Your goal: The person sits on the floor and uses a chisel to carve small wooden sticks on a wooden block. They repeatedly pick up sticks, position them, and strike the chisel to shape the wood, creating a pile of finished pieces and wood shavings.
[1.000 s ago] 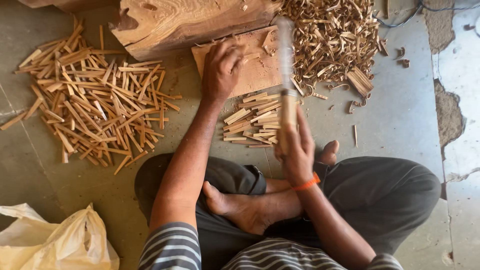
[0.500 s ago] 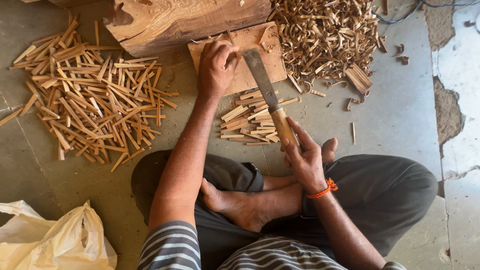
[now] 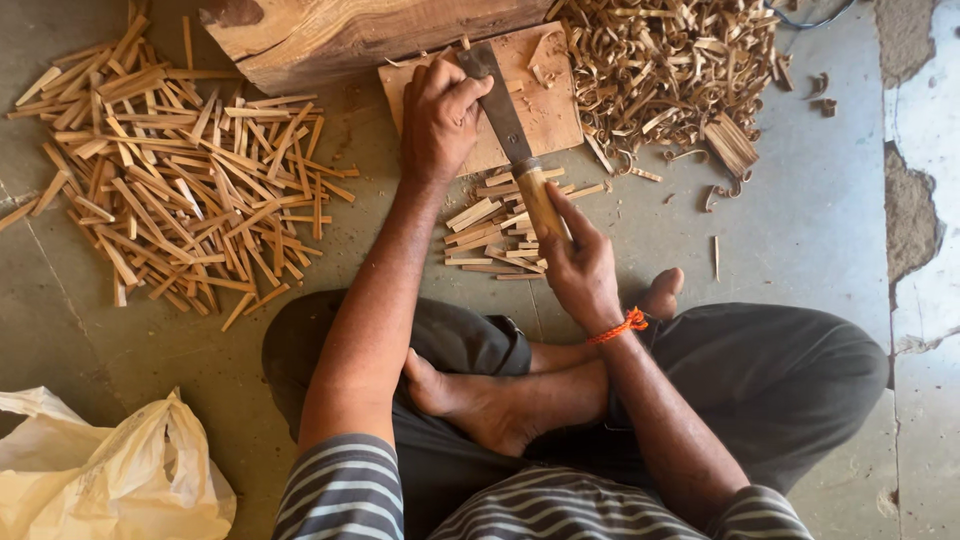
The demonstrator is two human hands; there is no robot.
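Wood piece under left hand [image 3: 438, 115] hidden.

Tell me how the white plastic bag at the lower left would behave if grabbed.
The white plastic bag looks thin and crumpled, so it would probably be floppy and collapse in the grip. Its surface looks glossy, so it may be a bit slippery. It sits slumped, so it is unlikely to roll.

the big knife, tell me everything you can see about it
The knife has a broad, flat, dull grey metal blade and a pale wooden handle with a dark collar at the joint. It slants across the wooden board, tip near the log. The right hand grips the handle; the left hand is clenched against the blade's left side near the tip.
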